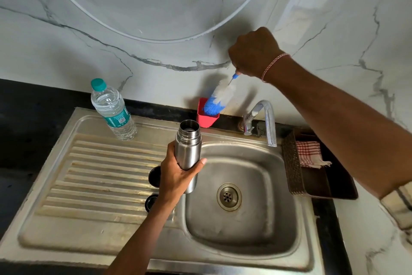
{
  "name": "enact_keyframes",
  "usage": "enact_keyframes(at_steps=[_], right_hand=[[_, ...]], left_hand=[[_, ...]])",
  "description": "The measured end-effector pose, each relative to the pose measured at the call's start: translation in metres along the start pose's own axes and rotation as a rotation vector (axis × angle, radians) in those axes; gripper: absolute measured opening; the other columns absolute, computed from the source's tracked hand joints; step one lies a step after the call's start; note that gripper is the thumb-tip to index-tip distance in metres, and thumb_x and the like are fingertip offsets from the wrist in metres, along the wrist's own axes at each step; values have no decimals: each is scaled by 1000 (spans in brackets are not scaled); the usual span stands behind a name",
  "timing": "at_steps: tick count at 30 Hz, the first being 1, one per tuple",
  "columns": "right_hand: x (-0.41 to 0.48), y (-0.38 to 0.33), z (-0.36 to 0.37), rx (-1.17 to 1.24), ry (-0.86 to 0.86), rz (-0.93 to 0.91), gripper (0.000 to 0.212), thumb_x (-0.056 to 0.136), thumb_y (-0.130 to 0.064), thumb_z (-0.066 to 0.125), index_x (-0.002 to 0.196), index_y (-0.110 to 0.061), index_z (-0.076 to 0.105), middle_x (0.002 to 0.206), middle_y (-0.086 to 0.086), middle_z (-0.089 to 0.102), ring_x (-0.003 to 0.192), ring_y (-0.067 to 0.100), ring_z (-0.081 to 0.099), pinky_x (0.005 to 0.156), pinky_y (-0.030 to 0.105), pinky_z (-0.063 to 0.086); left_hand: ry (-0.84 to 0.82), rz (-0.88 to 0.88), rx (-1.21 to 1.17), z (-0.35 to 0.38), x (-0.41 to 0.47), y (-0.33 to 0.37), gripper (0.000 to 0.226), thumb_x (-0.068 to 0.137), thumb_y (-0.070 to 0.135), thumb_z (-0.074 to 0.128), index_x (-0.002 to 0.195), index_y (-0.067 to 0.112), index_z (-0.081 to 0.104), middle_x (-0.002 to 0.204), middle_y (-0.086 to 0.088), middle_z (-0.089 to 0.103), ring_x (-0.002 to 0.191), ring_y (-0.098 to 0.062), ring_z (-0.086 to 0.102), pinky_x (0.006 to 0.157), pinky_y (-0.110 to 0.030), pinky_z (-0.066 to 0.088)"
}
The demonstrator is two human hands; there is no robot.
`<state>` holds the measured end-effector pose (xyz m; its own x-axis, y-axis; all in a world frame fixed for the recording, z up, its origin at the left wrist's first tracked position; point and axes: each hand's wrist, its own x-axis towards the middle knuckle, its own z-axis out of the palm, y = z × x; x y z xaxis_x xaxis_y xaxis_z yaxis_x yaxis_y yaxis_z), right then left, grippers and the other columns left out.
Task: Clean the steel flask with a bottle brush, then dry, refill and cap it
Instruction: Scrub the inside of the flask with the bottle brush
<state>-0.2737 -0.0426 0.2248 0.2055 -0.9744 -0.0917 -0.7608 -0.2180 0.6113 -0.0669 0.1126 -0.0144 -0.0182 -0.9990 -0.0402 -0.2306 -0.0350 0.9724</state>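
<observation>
My left hand (176,174) grips the steel flask (188,145) around its lower body and holds it upright over the left edge of the sink basin (263,219). The flask's mouth is uncapped. My right hand (254,51) is closed on the handle of a bottle brush (219,98) with white and blue bristles. The blue tip of the brush sits in the mouth of a red holder (206,118) against the wall. Two dark round caps (154,176) (151,202) lie on the drainboard, partly hidden by my left arm.
A clear water bottle (112,109) with a teal cap stands at the back of the ribbed drainboard (100,174). The chrome tap (265,118) curves over the basin's far side. A dark tray (312,176) with a red checked cloth (310,154) sits to the right.
</observation>
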Motion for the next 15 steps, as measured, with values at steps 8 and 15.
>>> enact_keyframes(at_steps=[8,15], right_hand=[[2,-38,41,-26,58,26,50,51,-5,75,45,-17,27,45,-6,17,42,18,32,56,24,26],[-2,-30,17,-4,125,-11,52,74,-1,72,51,-17,28,51,-4,28,54,21,45,63,31,32]], left_hand=[[5,-8,-18,0,-3,-1,70,66,39,93,121,27,51,97,10,71,84,-2,69,67,-10,51],[4,-17,-23,0,-4,-7,71,67,39,96,121,29,52,97,8,72,84,-7,70,68,-14,53]])
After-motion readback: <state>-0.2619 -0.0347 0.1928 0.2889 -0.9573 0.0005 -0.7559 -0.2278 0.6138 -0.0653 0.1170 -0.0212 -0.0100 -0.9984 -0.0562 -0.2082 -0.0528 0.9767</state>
